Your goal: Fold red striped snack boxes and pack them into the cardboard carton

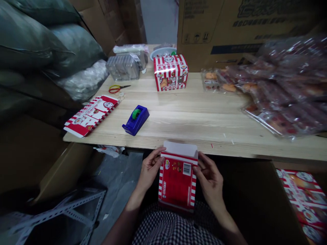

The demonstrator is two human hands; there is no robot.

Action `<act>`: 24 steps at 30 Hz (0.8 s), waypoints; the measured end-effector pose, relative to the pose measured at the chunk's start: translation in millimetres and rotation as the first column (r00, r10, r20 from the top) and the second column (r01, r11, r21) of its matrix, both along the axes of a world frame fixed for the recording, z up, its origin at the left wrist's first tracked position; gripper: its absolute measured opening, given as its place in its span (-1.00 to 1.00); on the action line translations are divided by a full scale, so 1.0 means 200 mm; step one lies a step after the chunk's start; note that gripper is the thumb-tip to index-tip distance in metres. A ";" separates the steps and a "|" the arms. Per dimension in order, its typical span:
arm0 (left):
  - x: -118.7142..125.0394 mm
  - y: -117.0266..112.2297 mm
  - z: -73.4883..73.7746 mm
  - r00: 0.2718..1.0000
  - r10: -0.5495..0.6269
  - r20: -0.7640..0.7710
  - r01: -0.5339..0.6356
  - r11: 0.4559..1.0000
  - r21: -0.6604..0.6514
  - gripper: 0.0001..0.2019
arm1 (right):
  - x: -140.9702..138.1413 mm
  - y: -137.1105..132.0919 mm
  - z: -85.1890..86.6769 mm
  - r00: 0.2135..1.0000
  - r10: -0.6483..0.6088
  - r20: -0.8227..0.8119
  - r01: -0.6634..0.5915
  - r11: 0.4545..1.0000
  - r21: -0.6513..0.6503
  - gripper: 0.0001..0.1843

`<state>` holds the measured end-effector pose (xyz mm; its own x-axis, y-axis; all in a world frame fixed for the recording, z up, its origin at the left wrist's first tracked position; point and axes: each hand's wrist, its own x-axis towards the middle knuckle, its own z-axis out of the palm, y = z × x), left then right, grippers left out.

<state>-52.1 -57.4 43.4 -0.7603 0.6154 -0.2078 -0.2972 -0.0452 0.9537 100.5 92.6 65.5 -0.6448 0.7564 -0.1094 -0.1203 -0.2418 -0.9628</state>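
Note:
Between my hands, just off the table's front edge, is a red-and-white striped cardboard box (176,183) with a barcode and a white flap standing up at its far end. My left hand (150,168) pinches the box's upper left edge between thumb and fingers. At the upper right edge, my right hand (209,173) grips it the same way, thumb on the printed face. The box's near end rests by the checkered cloth on my lap. Ahead on the table lie a blue tape dispenser (136,120) with a green core and a flattened striped carton (92,114).
An assembled striped box (170,73) stands at the back of the table (184,115). Scissors (119,88) lie near clear plastic containers (124,66). Wrapped packs (288,92) pile up at right. More printed cartons (306,197) sit low right; a large cardboard box (230,30) stands behind.

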 end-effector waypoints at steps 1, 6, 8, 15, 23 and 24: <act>-0.01 -0.01 0.00 1.000 -0.018 -0.004 0.018 1.000 -0.011 -0.64 | 0.00 0.00 0.00 1.000 0.025 0.009 -0.025 1.000 0.004 -0.57; -0.04 -0.01 0.04 0.999 -0.044 -0.003 0.044 0.999 -0.017 -0.68 | -0.06 0.08 0.00 0.976 0.215 0.043 -0.212 0.975 -0.069 -0.62; -0.05 0.00 0.08 0.999 -0.040 -0.011 0.040 0.999 -0.008 -0.68 | -0.09 0.13 0.01 0.974 0.223 0.040 -0.220 0.973 -0.063 -0.64; -0.03 0.01 0.14 0.998 -0.056 -0.008 0.056 0.998 0.012 -0.68 | -0.11 0.17 0.04 0.959 0.278 0.056 -0.277 0.960 -0.034 -0.66; 0.04 -0.02 0.08 1.000 0.004 -0.006 -0.003 0.999 0.044 -0.65 | -0.08 0.06 0.02 0.959 0.284 0.020 -0.279 0.951 -0.131 -0.63; 0.03 -0.03 0.09 0.999 -0.021 -0.025 0.022 0.999 0.042 -0.68 | -0.08 0.09 0.04 0.949 0.314 0.021 -0.310 0.944 -0.116 -0.71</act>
